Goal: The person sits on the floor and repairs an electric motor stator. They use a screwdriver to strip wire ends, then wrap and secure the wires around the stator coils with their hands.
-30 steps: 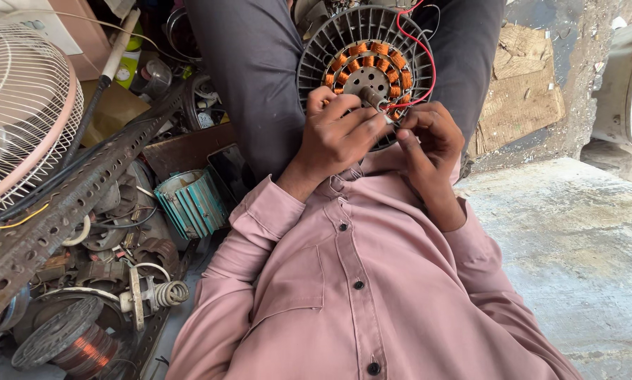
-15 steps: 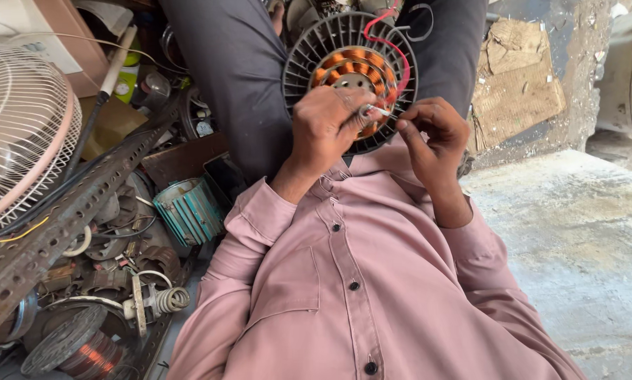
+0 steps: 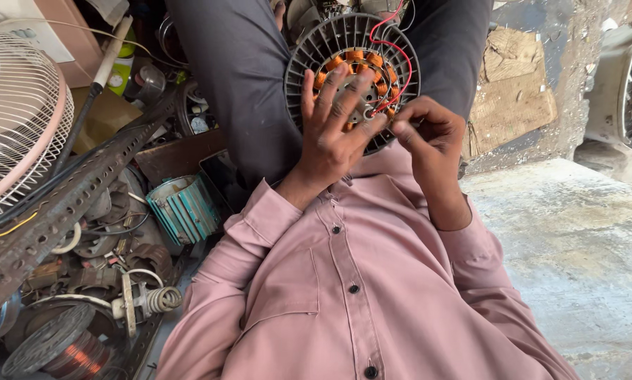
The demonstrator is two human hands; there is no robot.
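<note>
Top centre of frame: left hand [image 3: 333,134] lies fingers-spread on the fan motor stator [image 3: 352,77], right hand [image 3: 428,134] pinches a thin wire at its rim; mid-wiring, next likely needs steady routing.

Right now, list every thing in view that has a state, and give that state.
Fan motor: bare, orange coils exposed, propped between the knees.
Red wire: loose, looping over the coils.
Left hand: open, fingers spread flat on the motor.
Right hand: fingertips pinched by the motor's rim.
Fan guard: detached, lying among scrap.
Teal motor housing: tipped sideways.
</note>
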